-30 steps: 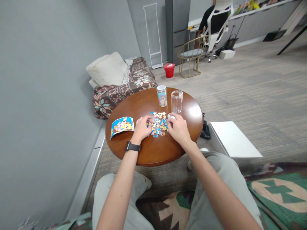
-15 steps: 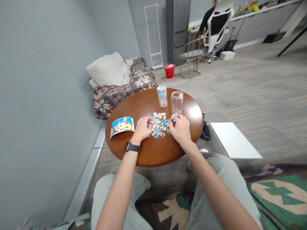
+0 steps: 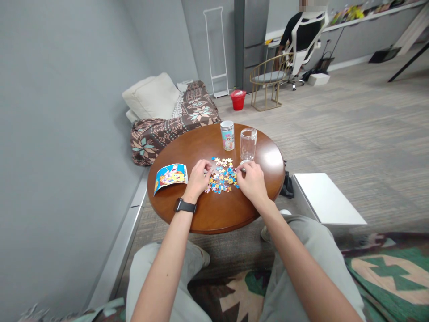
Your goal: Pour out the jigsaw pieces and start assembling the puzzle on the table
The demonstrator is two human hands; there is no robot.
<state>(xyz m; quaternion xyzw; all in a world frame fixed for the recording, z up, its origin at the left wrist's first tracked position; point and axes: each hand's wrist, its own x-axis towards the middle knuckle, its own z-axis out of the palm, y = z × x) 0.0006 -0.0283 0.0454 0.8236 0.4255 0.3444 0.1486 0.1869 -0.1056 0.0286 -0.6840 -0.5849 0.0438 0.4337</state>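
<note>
A loose heap of small colourful puzzle pieces point(image 3: 221, 176) lies in the middle of a round brown wooden table point(image 3: 214, 214). My left hand point(image 3: 198, 179), a black watch on its wrist, rests at the heap's left edge with fingers curled onto the pieces. At the heap's right edge sits my right hand point(image 3: 252, 181), knuckles up and fingers bent under; what they grip is hidden. A sliver of a pale lid point(image 3: 241, 169) shows by its fingertips. Just behind stand an empty clear jar point(image 3: 248, 144) and a labelled tin point(image 3: 227, 135).
A printed picture sheet point(image 3: 170, 175) lies at the table's left rim. A patterned blanket with pillows point(image 3: 174, 116) lies behind, a white box point(image 3: 323, 199) stands to the right, and a red bucket point(image 3: 237, 99) and gold chair point(image 3: 270, 80) farther back. A person sits in an office chair point(image 3: 303, 36).
My left hand's fingers have curled up from lying flatter on the pieces. My right hand has slid slightly forward and closed at the heap's right edge, covering most of the pale lid.
</note>
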